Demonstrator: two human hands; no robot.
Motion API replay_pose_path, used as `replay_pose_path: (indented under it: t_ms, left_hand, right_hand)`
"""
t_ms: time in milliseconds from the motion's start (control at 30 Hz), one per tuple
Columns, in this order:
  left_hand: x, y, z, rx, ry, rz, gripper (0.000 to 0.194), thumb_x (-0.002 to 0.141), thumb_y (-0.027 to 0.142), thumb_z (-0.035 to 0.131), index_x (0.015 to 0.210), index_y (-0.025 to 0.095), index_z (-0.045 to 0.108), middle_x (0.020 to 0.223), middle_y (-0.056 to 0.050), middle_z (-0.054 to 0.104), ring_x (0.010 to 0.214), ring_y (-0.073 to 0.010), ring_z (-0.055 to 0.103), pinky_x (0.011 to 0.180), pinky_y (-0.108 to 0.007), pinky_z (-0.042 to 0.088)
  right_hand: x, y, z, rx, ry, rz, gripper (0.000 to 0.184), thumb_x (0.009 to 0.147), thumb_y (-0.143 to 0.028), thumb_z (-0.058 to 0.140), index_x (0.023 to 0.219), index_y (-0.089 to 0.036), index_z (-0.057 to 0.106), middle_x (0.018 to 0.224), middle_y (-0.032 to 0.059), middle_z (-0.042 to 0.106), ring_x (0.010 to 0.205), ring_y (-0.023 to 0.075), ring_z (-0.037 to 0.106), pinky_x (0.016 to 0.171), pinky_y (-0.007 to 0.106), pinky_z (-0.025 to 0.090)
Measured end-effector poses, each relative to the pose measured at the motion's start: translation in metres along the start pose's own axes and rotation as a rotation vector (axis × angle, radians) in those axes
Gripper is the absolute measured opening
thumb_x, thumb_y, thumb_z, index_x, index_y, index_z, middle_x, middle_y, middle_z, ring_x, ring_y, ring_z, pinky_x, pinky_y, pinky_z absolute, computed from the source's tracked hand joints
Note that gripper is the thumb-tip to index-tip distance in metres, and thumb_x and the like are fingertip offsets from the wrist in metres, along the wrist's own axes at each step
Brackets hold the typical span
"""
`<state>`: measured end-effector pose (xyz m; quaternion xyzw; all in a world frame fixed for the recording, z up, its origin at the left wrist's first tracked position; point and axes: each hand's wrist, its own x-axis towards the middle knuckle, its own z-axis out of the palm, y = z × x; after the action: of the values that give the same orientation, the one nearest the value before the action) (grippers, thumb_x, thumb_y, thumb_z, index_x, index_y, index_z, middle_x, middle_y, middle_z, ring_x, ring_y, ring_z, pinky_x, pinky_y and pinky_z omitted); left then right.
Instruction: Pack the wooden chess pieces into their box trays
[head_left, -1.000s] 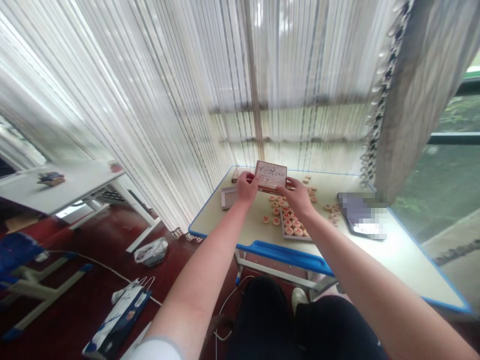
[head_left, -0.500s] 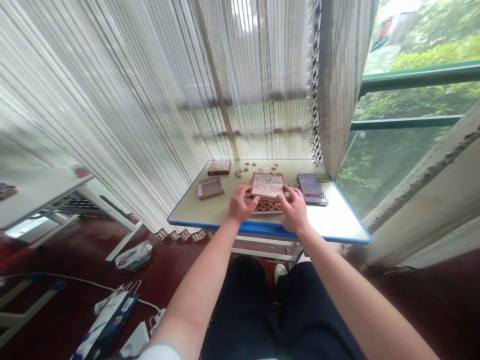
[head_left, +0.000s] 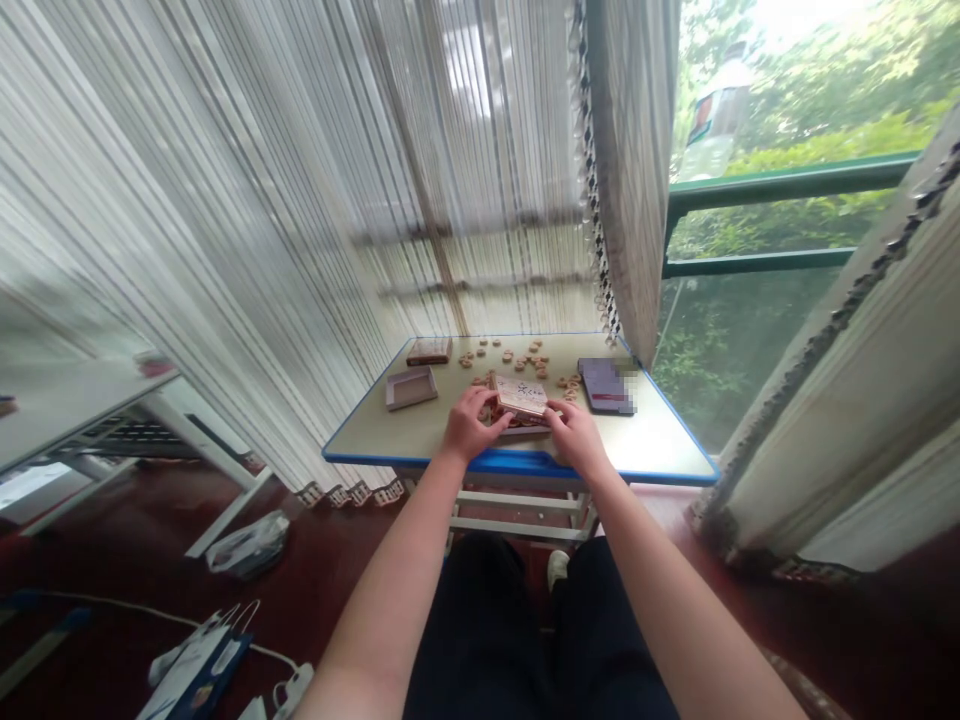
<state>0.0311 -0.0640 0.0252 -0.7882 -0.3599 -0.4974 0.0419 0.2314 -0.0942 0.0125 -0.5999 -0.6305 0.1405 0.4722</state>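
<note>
Between my two hands is a light printed box lid (head_left: 521, 396) with dark Chinese lettering. It tilts over a shallow tray (head_left: 525, 431) of round Chinese chess pieces, most of which it hides. My left hand (head_left: 470, 424) pinches the lid's left side, thumb toward the near edge. On the opposite side my right hand (head_left: 574, 432) grips the lid's right edge with fingers closed. Loose chess pieces (head_left: 520, 364) lie scattered behind the lid. Whether the lid touches the tray's rim I cannot tell.
An open shallow box part (head_left: 411, 388) and a closed brown box (head_left: 429, 351) sit at the table's left. A dark tablet-like device (head_left: 600, 385) lies at the right. The desk (head_left: 360, 430) has a blue edge; curtains (head_left: 300, 200) hang behind. Bags (head_left: 247, 545) are on the floor.
The lid has come down from above the table onto the tray area, both hands holding it throughout. It now tilts more over the pieces. My view has turned to the right.
</note>
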Motion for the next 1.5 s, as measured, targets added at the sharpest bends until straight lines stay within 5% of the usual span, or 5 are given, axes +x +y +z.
replay_pose_path:
  t_ms: [267, 533, 1167, 1500]
  left_hand:
    - [0.0, 0.0, 0.0, 0.019, -0.033, -0.077, 0.026, 0.07, 0.037, 0.067, 0.084, 0.016, 0.06, 0.085, -0.005, 0.062, 0.081, -0.0165, 0.059, 0.077, -0.029, 0.05]
    - [0.002, -0.009, 0.004, 0.072, -0.05, -0.13, 0.02, 0.083, 0.027, 0.05, 0.072, 0.016, 0.063, 0.073, -0.005, 0.063, 0.072, -0.0146, 0.058, 0.073, -0.028, 0.048]
    - [0.002, -0.011, 0.011, 0.103, -0.202, -0.247, 0.02, 0.074, 0.023, 0.06, 0.092, 0.017, 0.067, 0.099, -0.007, 0.064, 0.085, -0.0168, 0.061, 0.082, -0.03, 0.051]
    - [0.002, -0.009, 0.013, 0.184, -0.255, -0.195, 0.014, 0.073, 0.022, 0.058, 0.077, 0.017, 0.069, 0.083, -0.007, 0.068, 0.082, -0.0189, 0.062, 0.08, -0.031, 0.05]
  right_hand:
    - [0.0, 0.0, 0.003, -0.082, -0.019, -0.019, 0.038, 0.083, -0.032, 0.044, 0.105, -0.011, 0.067, 0.106, 0.013, 0.064, 0.088, 0.0202, 0.059, 0.086, 0.033, 0.043]
    - [0.0, 0.001, 0.003, -0.096, -0.011, -0.064, 0.035, 0.082, -0.032, 0.047, 0.101, -0.014, 0.07, 0.107, 0.0118, 0.065, 0.101, 0.0219, 0.057, 0.093, 0.033, 0.04]
    - [0.0, 0.003, 0.006, -0.11, -0.014, -0.055, 0.031, 0.078, -0.029, 0.05, 0.096, -0.014, 0.071, 0.105, 0.0098, 0.065, 0.082, 0.0175, 0.06, 0.083, 0.029, 0.045]
    - [-0.004, -0.001, 0.009, -0.183, 0.007, -0.081, 0.028, 0.077, -0.025, 0.049, 0.092, -0.013, 0.07, 0.101, 0.0108, 0.064, 0.088, 0.0191, 0.059, 0.087, 0.029, 0.042]
